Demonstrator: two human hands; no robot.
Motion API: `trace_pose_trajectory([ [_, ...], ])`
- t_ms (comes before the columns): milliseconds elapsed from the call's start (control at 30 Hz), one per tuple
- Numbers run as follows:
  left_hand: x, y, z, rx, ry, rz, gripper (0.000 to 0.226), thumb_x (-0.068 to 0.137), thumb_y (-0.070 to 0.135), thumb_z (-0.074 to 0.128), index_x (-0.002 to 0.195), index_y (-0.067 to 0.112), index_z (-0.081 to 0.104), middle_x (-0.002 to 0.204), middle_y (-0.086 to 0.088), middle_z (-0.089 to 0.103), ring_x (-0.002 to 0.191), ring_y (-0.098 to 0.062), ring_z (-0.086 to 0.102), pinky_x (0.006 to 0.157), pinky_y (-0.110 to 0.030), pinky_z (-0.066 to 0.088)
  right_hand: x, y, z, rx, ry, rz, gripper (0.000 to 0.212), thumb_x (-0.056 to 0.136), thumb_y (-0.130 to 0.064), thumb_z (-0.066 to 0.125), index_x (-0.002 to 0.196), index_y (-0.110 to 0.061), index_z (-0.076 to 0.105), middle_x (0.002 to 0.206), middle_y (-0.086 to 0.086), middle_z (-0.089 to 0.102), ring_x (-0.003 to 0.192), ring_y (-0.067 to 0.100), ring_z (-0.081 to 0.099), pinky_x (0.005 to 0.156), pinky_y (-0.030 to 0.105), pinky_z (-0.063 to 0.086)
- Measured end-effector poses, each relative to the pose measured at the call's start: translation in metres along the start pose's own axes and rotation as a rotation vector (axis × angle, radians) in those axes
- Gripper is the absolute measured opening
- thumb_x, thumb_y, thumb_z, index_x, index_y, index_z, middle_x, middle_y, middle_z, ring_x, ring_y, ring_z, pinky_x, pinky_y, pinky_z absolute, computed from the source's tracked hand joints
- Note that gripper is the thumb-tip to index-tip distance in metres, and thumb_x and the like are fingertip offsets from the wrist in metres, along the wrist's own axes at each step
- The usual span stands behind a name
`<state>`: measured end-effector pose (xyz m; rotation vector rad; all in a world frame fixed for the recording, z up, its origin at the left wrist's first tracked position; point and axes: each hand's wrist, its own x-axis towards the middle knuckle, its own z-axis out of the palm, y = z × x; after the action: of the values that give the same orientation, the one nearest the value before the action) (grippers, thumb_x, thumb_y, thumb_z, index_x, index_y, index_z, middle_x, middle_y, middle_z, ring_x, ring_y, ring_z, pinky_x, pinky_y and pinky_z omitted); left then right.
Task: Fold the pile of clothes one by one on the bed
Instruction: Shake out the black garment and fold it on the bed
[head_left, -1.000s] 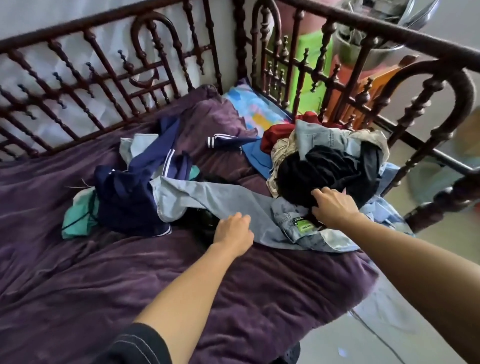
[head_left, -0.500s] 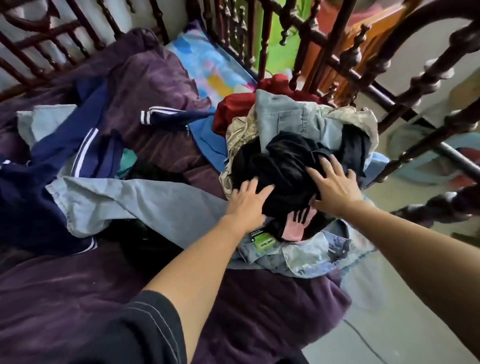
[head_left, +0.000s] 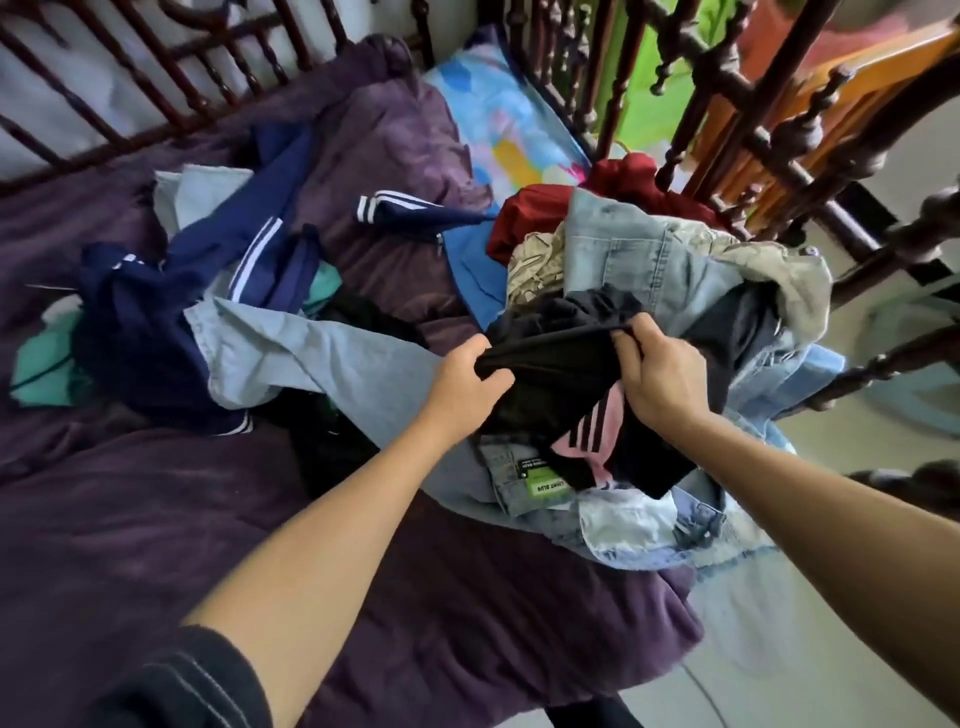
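A black garment with pink stripes (head_left: 561, 384) lies on top of the clothes pile (head_left: 649, 260) at the bed's right side. My left hand (head_left: 467, 382) grips its upper edge on the left, and my right hand (head_left: 660, 376) grips the same edge on the right, stretching it between them. Under it lie light blue jeans (head_left: 322, 358) with a green tag (head_left: 545, 486), a denim jacket (head_left: 628, 249), a beige garment and a red one (head_left: 524, 213).
The purple blanket (head_left: 156, 519) covers the bed. A navy striped jacket (head_left: 156, 312) and teal cloth (head_left: 36, 364) lie at the left. Dark wooden rails (head_left: 769, 140) run behind and to the right. A colourful pillow (head_left: 509, 130) sits in the corner. Floor shows at the right.
Both hands went from resting flat on the black garment to gripping its edge and lifting it slightly. The view has moved closer to the pile.
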<state>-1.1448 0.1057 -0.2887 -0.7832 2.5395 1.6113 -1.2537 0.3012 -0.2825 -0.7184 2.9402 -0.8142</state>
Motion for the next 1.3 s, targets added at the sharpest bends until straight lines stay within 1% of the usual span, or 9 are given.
trace_pose_trajectory([
  [167,-0.062,-0.018,-0.092,-0.063,0.077,-0.048,0.005,0.09,0.02,0.059,0.086,0.016,0.058,0.079,0.003,0.063,0.07,-0.009,0.058,0.063,-0.018,0.044,0.005,-0.089,0.006,0.048,-0.123,-0.133,0.031,0.097,-0.041,0.046,0.079,-0.015,0.044,0.082,0.015,0.066,0.083,0.04,0.059,0.066,0.042,0.043],
  [367,-0.152,-0.085,-0.185,0.014,0.076,-0.133,0.025,0.093,0.032,0.058,0.073,0.018,0.058,0.071,0.005,0.061,0.067,-0.009,0.056,0.066,-0.027,0.041,-0.042,-0.194,0.042,-0.002,-0.326,-0.253,0.036,0.091,-0.052,0.05,0.066,-0.026,0.047,0.08,0.007,0.065,0.085,0.034,0.061,0.063,0.036,0.041],
  [467,-0.196,-0.133,-0.229,0.024,0.085,-0.212,0.035,0.095,0.035,0.054,0.085,0.003,0.063,0.085,-0.014,0.068,0.073,-0.015,0.059,0.068,-0.029,0.042,-0.08,-0.245,0.069,-0.043,-0.424,-0.294,0.042,0.087,-0.066,0.045,0.066,-0.03,0.05,0.08,0.002,0.066,0.084,0.029,0.061,0.063,0.035,0.043],
  [600,-0.248,-0.213,-0.291,-0.032,0.29,-0.438,0.034,0.098,0.035,0.049,0.102,0.005,0.066,0.104,-0.008,0.067,0.096,-0.022,0.06,0.086,-0.033,0.045,-0.125,-0.296,0.113,-0.216,-0.548,-0.345,0.058,0.081,-0.08,0.034,0.085,-0.029,0.061,0.084,-0.001,0.068,0.085,0.026,0.062,0.066,0.035,0.047],
  [767,-0.288,-0.309,-0.345,0.192,0.381,-0.763,0.046,0.101,0.038,0.037,0.135,0.009,0.05,0.142,-0.015,0.047,0.128,-0.035,0.044,0.105,-0.04,0.036,-0.165,-0.314,0.182,-0.405,-0.63,-0.374,0.043,0.09,-0.061,0.046,0.109,-0.025,0.058,0.101,0.005,0.066,0.097,0.03,0.062,0.072,0.035,0.046],
  [867,-0.294,-0.351,-0.347,0.364,0.305,-0.824,0.043,0.103,0.036,0.031,0.125,0.008,0.056,0.135,-0.016,0.052,0.121,-0.037,0.048,0.097,-0.041,0.04,-0.184,-0.317,0.222,-0.449,-0.691,-0.38,0.043,0.091,-0.05,0.05,0.123,-0.022,0.052,0.119,0.006,0.058,0.114,0.029,0.053,0.083,0.039,0.047],
  [1033,-0.28,-0.394,-0.349,0.36,0.558,-0.732,0.034,0.101,0.028,0.039,0.099,0.002,0.061,0.109,-0.016,0.061,0.101,-0.038,0.055,0.078,-0.039,0.041,-0.211,-0.336,0.292,-0.53,-0.757,-0.585,0.05,0.091,-0.044,0.053,0.134,-0.02,0.044,0.132,0.006,0.048,0.124,0.027,0.042,0.095,0.038,0.042],
  [1200,-0.254,-0.403,-0.358,0.142,0.603,-0.444,0.039,0.098,0.018,0.042,0.063,0.012,0.026,0.059,0.0,0.032,0.055,-0.017,0.03,0.056,-0.036,0.024,-0.233,-0.372,0.38,-0.415,-0.966,-0.48,0.093,0.082,-0.047,0.067,0.152,-0.014,0.014,0.152,0.008,0.03,0.14,0.028,0.028,0.105,0.044,0.034],
  [1300,-0.246,-0.407,-0.372,0.087,0.63,-0.367,0.039,0.098,0.019,0.044,0.064,0.014,0.026,0.059,0.003,0.027,0.052,-0.01,0.023,0.049,-0.027,0.02,-0.231,-0.381,0.421,-0.213,-0.999,-0.205,0.043,0.089,-0.027,0.057,0.129,-0.012,0.05,0.123,0.018,0.06,0.114,0.036,0.055,0.091,0.038,0.043],
])
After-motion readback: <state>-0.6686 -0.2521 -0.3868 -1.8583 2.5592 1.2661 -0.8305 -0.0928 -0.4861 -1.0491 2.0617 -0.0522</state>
